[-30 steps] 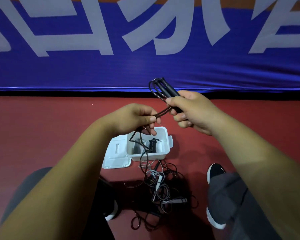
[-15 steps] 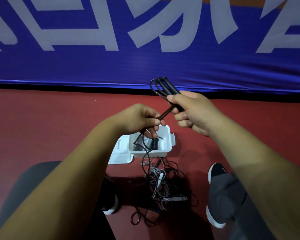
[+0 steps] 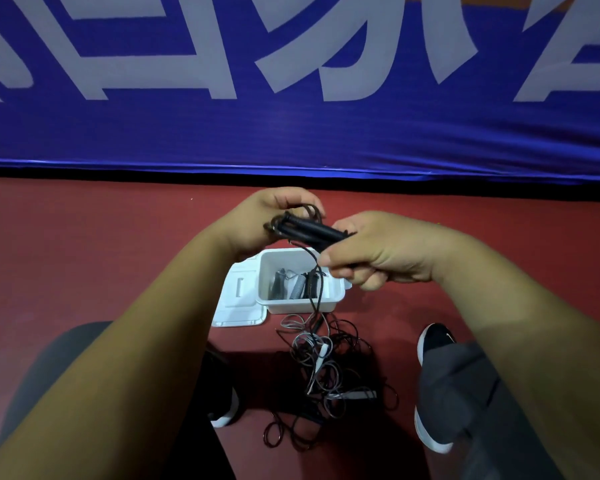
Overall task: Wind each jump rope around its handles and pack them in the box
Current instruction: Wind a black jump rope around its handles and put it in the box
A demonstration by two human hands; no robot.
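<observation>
The right hand (image 3: 381, 251) gripped the black jump rope handles (image 3: 309, 231) above the white box (image 3: 302, 308). The left hand (image 3: 274, 213) curled round the cord (image 3: 311, 209) at their left end.

The bare L forearm (image 3: 136, 358) and R forearm (image 3: 520, 341) are extended fwd from the bottom corners, converging at centre. The L hand (image 3: 257, 220) is held slightly farther out, fingers curled round the far end of a bundle of slim black jump-rope handles (image 3: 309, 230) w/ thin cord. The R hand (image 3: 385, 254) is turned back-up, thumb and fingers pinched round the near end. The hands are kept just apart.
</observation>
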